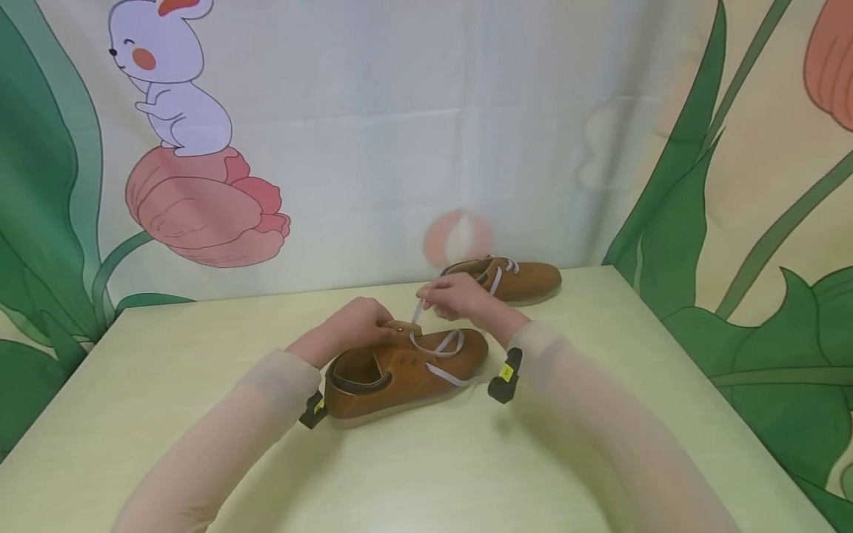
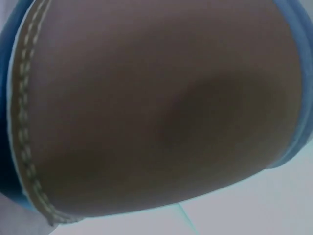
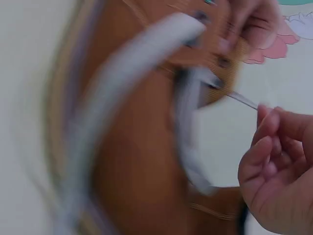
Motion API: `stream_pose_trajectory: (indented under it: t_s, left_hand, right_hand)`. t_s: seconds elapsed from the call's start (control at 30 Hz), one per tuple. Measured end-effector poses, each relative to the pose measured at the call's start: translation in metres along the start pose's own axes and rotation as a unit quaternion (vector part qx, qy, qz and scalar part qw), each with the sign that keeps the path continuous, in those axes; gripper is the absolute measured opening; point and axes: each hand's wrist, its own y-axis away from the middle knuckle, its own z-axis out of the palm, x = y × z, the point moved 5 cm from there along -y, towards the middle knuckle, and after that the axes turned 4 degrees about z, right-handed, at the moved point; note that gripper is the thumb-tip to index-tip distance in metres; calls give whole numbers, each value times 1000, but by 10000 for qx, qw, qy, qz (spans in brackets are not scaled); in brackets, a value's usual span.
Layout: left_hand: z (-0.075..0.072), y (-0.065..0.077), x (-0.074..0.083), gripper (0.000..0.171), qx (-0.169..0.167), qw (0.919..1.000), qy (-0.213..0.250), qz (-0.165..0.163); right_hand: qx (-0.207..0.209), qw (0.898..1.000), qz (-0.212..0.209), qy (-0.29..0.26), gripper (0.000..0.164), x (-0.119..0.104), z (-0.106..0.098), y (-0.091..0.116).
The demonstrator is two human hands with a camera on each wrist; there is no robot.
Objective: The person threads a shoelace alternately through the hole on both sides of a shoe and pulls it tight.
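My right hand [image 1: 455, 296] pinches the lace [image 1: 417, 312] just right of the flap [image 1: 405, 326] my left hand [image 1: 356, 323] grips (toe-first, the shoe [image 1: 393, 385] faces the table's [image 1: 413, 474] right edge).

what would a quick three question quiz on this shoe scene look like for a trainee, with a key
1. Open question: what does the right hand pinch?

2. True or false: the left hand grips the far shoe.

3. Multiple choice: how many shoes are on the table?
A) one
B) two
C) three

Key
1. A strand of white lace.
2. False; it grips the near shoe by its eyelet flap.
3. B; besides the near one there is the far shoe, partly covered by the right hand in the head view.
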Motion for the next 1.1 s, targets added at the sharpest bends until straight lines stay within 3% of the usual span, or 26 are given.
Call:
stream_pose_trajectory:
  t_s: [0.13,0.23,0.47,0.83,1.1]
  left_hand:
    - [0,1,1,23,52,10000,30,-3]
    - [-2,1,0,23,130,9999,19,1]
    - [-4,3,-2,20,182,9997,104,-126]
    - [-2,3,0,27,168,9995,163,-207]
    - [-10,14,-2,19,351,9986,316,-257]
  right_hand:
    - [359,9990,-176,-175,24,-37,-32,7]
    - [515,9964,-315,-598,17,-68,-55,15]
    - [928,9896,-436,-1009,18,-114,-90,31]
    - [1407,9790,-839,-1211,15,-133,-113,38]
    - [1075,9893,-934,-307,31,-125,-97,48]
